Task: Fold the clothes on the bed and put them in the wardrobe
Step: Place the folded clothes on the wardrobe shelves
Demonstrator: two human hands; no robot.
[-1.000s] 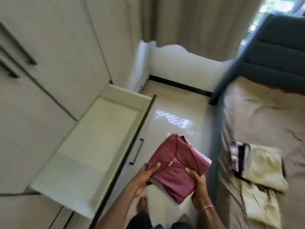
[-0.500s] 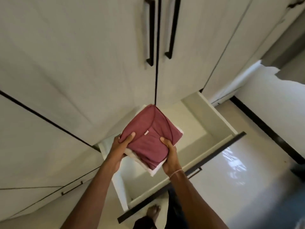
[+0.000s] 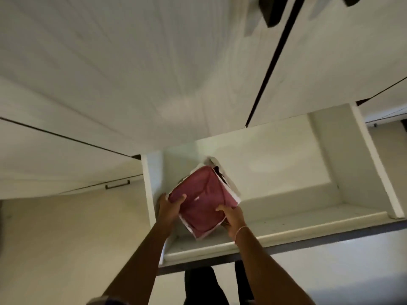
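A folded stack of clothes (image 3: 201, 200), maroon on top with white cloth beneath, hangs low inside the left part of the open wardrobe drawer (image 3: 312, 219). My left hand (image 3: 168, 205) grips the stack's left edge, thumb on top. My right hand (image 3: 233, 217) grips its near right edge, thumb on the maroon cloth. Whether the stack touches the drawer floor I cannot tell. The bed is out of view.
Closed white wardrobe doors (image 3: 136, 69) with dark handles (image 3: 272, 12) rise right above the drawer. A smaller closed drawer with a handle (image 3: 117, 184) sits to the left. The drawer's dark front edge (image 3: 330, 237) runs across just before my legs.
I have leaned in over the drawer. Both hands have lowered the stack from above the drawer's left corner down into it.
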